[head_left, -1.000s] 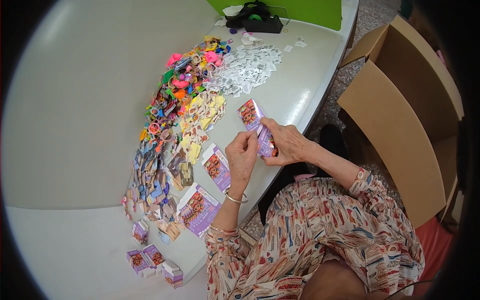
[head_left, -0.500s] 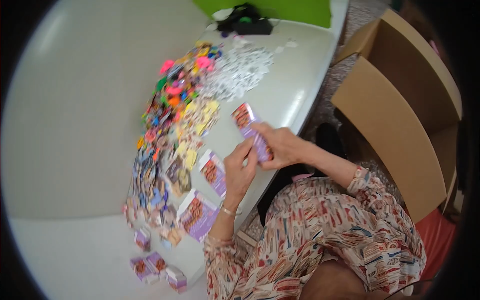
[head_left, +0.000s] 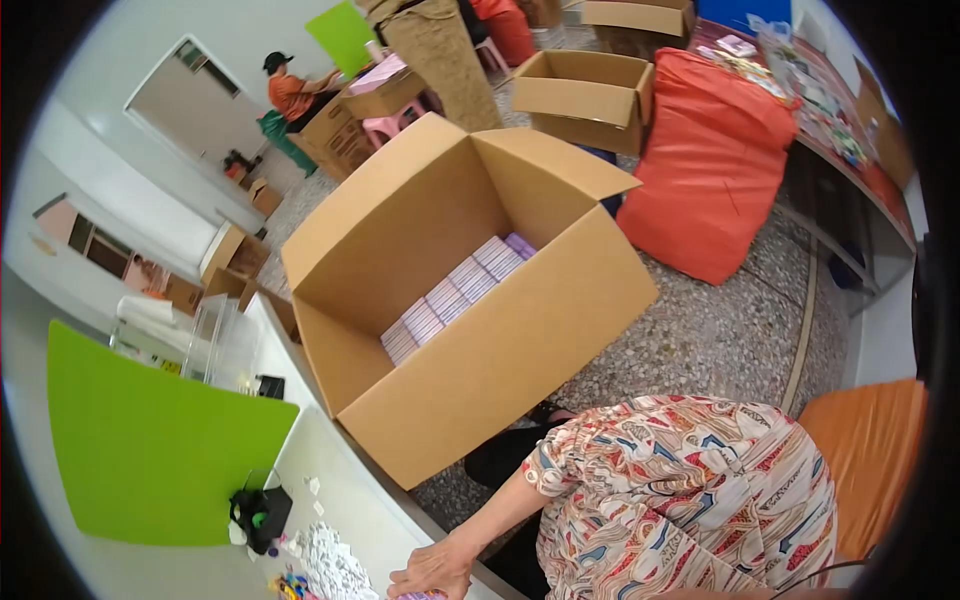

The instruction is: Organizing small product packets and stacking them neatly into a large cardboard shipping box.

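At the lower edge of the view, my right hand (head_left: 438,570) is closed over a small purple box (head_left: 422,596), of which only a sliver shows. The hand is above the white table (head_left: 383,530), near its edge. Left of it lies a heap of small white paper pieces (head_left: 335,560), with some colourful little trinkets (head_left: 290,583) beside that. My left hand is out of view. Beyond the table edge stands a large open cardboard carton (head_left: 490,370), with rows of stacked purple and white small boxes (head_left: 450,297) on its bottom.
A green panel (head_left: 160,450) and a black tape dispenser-like object (head_left: 262,515) stand on the table's far side. Past the carton are a red sack (head_left: 705,165), another open carton (head_left: 580,95) and a side table of packets (head_left: 835,120). One person stands, another sits farther back.
My view has swung from the table toward the carton and room. My left hand has gone out of view. My right hand now shows at the bottom edge, still on a purple box.
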### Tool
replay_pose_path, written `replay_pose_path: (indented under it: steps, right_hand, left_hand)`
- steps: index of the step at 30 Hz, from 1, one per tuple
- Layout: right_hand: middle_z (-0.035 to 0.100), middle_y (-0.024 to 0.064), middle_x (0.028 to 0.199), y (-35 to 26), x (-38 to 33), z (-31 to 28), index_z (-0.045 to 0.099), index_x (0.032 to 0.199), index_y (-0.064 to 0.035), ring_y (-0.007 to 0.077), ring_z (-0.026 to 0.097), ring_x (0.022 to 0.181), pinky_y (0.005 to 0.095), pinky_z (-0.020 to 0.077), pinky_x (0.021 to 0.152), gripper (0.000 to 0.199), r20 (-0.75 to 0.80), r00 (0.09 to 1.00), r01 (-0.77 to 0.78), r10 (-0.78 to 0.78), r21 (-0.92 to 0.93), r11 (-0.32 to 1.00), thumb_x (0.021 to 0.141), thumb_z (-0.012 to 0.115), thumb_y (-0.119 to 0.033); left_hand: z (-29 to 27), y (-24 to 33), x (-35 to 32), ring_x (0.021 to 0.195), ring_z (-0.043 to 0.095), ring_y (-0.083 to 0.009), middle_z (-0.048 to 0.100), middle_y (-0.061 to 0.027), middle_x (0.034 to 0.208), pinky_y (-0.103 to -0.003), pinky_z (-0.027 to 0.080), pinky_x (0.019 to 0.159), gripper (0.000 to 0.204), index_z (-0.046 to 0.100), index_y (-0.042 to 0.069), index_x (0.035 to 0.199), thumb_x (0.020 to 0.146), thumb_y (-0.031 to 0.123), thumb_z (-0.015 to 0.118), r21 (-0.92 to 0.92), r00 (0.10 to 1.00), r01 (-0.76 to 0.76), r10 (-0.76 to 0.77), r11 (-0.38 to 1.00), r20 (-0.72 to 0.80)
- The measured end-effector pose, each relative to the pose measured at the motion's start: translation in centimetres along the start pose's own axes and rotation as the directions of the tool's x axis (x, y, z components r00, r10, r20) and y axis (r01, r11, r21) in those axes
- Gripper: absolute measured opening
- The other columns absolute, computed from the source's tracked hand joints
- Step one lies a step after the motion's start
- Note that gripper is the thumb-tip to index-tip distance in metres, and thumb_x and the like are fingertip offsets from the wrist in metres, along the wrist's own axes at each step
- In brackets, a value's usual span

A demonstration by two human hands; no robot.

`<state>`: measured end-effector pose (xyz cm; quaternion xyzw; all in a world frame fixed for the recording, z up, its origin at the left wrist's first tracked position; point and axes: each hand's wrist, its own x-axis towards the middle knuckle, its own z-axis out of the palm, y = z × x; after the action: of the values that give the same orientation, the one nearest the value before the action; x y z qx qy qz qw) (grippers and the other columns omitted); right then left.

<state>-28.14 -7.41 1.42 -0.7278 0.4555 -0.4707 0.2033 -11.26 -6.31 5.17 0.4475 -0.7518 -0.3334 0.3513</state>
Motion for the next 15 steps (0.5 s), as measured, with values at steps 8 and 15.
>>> replay_pose_path:
  steps: [8,15]
  right_hand:
    - [0.058,0.0204,0.098,0.3,0.6,-0.3,0.049,0.108,-0.0074,0.0412,0.060,0.085,0.0485,0.0495,0.071,0.060,0.001,0.999,-0.043,0.043,-0.094,0.995,0.064,0.076,-0.037]
    - [0.057,0.0228,0.102,0.7,0.1,0.7,0.048,0.114,-0.0078,0.0434,0.061,0.086,0.0501,0.0501,0.072,0.067,0.117,0.990,-0.059,0.076,-0.144,0.988,0.066,0.078,-0.045]
  left_hand:
    - [0.2,0.5,2.3,0.099,0.057,-0.0230,0.062,-0.0186,0.113,-0.033,0.047,0.087,0.034,0.056,-0.011,0.119,0.092,0.010,0.059,-0.241,1.000,-0.012,0.011,0.970,-0.004]
    - [1.0,0.6,0.9,0.107,0.053,-0.0238,0.056,-0.0180,0.124,-0.034,0.045,0.090,0.040,0.054,-0.008,0.124,0.089,0.010,0.058,-0.381,0.974,0.207,-0.227,0.901,-0.009]
